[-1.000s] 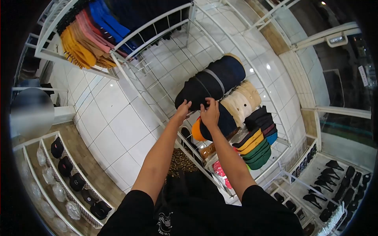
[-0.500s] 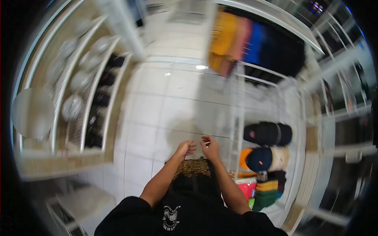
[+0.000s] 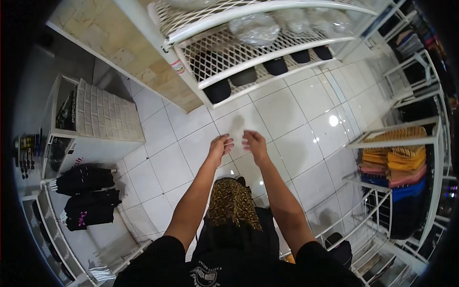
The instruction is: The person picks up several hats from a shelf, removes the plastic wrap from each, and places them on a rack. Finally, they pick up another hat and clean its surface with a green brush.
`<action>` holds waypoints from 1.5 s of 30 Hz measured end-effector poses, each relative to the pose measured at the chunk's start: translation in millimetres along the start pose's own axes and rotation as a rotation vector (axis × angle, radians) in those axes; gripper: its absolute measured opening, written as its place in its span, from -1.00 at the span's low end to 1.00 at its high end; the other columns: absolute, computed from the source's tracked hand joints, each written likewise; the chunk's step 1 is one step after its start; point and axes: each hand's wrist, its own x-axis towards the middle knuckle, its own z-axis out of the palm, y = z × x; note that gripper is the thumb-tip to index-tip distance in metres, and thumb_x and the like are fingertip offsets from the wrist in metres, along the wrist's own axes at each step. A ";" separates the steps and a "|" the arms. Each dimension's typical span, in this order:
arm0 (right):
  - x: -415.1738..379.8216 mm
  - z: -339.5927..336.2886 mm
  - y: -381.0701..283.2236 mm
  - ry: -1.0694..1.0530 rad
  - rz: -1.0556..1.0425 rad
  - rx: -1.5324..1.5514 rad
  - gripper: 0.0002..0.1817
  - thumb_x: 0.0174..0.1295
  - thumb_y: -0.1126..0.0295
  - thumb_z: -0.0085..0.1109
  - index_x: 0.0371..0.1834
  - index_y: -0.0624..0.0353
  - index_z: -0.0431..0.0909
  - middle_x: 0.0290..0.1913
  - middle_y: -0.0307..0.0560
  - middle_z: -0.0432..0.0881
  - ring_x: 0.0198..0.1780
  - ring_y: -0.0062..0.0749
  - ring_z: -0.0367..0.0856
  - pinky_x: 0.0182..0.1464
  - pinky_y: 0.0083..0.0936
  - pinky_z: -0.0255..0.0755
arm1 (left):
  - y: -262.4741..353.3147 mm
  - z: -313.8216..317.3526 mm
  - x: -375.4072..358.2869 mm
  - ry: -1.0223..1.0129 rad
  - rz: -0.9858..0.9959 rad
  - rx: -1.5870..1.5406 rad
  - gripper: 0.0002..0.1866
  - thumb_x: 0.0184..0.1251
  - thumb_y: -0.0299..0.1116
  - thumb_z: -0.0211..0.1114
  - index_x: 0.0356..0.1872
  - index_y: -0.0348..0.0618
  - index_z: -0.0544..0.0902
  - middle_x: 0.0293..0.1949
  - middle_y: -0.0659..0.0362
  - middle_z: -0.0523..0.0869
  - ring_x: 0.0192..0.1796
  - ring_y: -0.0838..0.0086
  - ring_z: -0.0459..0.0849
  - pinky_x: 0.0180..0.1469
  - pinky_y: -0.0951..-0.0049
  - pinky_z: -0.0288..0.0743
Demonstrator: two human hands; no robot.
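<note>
Both my hands are held out over the white tiled floor, a small gap between them. My left hand (image 3: 221,147) has its fingers loosely bent and apart, with nothing in them. Facing it, my right hand (image 3: 255,144) is likewise empty, its fingers slightly curled and separated. Neither one touches anything. Below them, against my body, is a black-and-gold patterned item (image 3: 232,203); its exact kind is hard to tell. Beyond my hands stands a white mesh rack (image 3: 210,57), with dark caps (image 3: 275,66) on its lowest shelf and plastic-wrapped bundles (image 3: 256,29) above.
At left are a white brick-patterned counter (image 3: 107,112) and hanging black shirts (image 3: 91,208). A white shelf unit at right holds folded yellow clothes (image 3: 401,160) and blue clothes (image 3: 409,198). A dark cap (image 3: 339,248) sits low on the right. Glossy floor tiles (image 3: 186,153) lie between.
My view has swung left: the mesh rack is now ahead instead of at left, and the folded clothes have shifted to the far right. My hands stay empty and apart.
</note>
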 end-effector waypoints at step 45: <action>-367.4 -287.0 -36.6 1.289 -0.615 -0.581 -0.40 0.31 0.28 0.30 0.37 0.22 0.34 0.24 -0.02 0.51 0.21 -0.38 0.48 0.22 -0.39 0.37 | -86.2 308.8 -121.4 -1.114 0.065 0.480 -0.50 0.46 -0.37 0.27 0.36 -0.21 0.38 0.14 0.17 0.63 0.13 0.52 0.58 0.22 0.47 0.44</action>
